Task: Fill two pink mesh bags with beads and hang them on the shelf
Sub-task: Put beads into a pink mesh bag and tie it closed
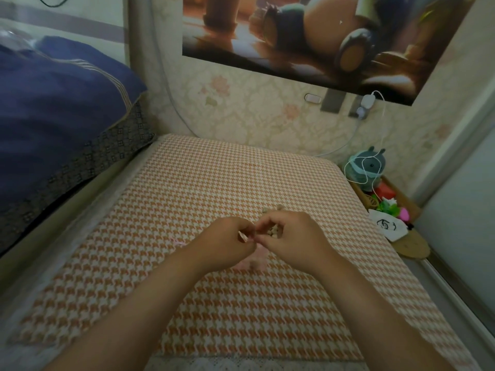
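Both my hands meet over the middle of the orange houndstooth cloth point(187, 199). My left hand point(227, 245) pinches the rim of a pink mesh bag point(258, 259), whose body hangs down below my fingers with a few beads showing through it. My right hand point(292, 236) is curled around a small heap of beige beads point(274, 232) and pinches the bag's rim at its fingertips. A few loose beads point(273, 209) lie on the cloth just beyond my right hand. A thin pink string point(178, 242) trails on the cloth to the left of my left hand.
A blue quilt point(53, 108) is piled at the left. To the right of the cloth stands a wooden shelf point(409, 247) with a grey plush toy point(367, 167), a white pouch point(388, 226) and colourful small items. A white charger cable point(380, 124) hangs from the wall.
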### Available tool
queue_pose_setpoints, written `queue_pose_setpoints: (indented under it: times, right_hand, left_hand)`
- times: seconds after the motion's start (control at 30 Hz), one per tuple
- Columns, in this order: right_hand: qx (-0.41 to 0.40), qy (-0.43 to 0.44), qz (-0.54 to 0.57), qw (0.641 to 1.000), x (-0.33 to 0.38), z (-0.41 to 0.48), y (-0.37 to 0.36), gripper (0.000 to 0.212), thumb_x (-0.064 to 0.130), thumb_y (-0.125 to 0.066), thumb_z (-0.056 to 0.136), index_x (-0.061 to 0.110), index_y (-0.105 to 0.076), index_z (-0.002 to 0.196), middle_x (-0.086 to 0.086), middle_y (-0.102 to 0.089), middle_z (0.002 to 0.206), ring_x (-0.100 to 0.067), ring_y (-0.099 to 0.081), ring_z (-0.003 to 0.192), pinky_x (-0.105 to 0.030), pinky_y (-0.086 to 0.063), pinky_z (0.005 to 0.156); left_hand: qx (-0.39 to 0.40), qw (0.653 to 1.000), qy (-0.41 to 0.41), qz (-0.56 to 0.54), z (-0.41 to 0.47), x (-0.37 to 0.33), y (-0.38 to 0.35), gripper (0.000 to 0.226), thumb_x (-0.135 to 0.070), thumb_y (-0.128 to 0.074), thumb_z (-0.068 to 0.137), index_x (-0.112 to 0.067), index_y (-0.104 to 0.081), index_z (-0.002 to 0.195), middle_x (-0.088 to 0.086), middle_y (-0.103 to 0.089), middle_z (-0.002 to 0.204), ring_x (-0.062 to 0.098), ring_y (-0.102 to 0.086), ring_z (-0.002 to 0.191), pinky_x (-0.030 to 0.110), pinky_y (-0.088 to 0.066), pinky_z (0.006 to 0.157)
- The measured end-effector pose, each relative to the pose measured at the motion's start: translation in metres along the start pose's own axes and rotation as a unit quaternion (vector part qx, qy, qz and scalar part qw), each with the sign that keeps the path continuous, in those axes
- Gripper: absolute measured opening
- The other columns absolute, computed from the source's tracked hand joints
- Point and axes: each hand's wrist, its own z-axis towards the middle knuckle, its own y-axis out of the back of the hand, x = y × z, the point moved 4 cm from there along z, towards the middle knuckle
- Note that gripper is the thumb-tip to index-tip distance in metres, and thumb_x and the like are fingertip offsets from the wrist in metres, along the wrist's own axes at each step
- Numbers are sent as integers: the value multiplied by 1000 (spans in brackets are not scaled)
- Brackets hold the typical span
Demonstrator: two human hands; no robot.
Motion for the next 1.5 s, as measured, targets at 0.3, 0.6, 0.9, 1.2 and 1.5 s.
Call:
queue_pose_setpoints:
  times: [0.3,0.6,0.9,1.2,1.5]
  right_hand:
    - [32,-26,-70,997,-14,4,0,12,41,-64,92,40,-73,100,18,-60,103,0,-55,95,-28,-48,78]
    - [46,-198,-106,973,-96,-11,-9,17,29,-66,93,34,-71,109,12,-68,111,-10,-62,96,-29,-53,81]
    - [59,-170,-108,978,-92,5,-24,16,32,-68,90,30,-73,105,9,-70,104,-12,-62,91,-27,-49,75]
    - [-19,-48,117,992,-23,4,8,8,31,-79,82,31,-75,88,16,-72,87,7,-64,72,-25,-56,74]
    - [43,-10,-68,997,-12,2,-5,19,51,-59,91,46,-72,103,20,-57,103,0,-57,90,-37,-52,82]
  left_hand:
    - [-4,1000,29,8,1,0,-1,27,-24,-60,89,-25,-68,115,-13,-66,109,1,-64,80,17,-50,64]
    - [-41,998,44,27,7,1,-11,12,-35,-62,91,-27,-71,95,-15,-65,100,1,-61,75,18,-48,65]
    - [-25,998,43,41,7,-1,-11,20,-22,-63,89,-26,-71,107,-15,-60,74,-2,-54,53,6,-37,43]
    - [-19,999,31,15,5,-4,-10,22,-18,-64,86,-22,-70,107,-16,-55,65,-7,-52,47,7,-34,43]
    - [-18,999,31,25,0,-2,-8,26,-21,-63,88,-25,-68,113,-16,-63,88,-6,-55,61,6,-37,51]
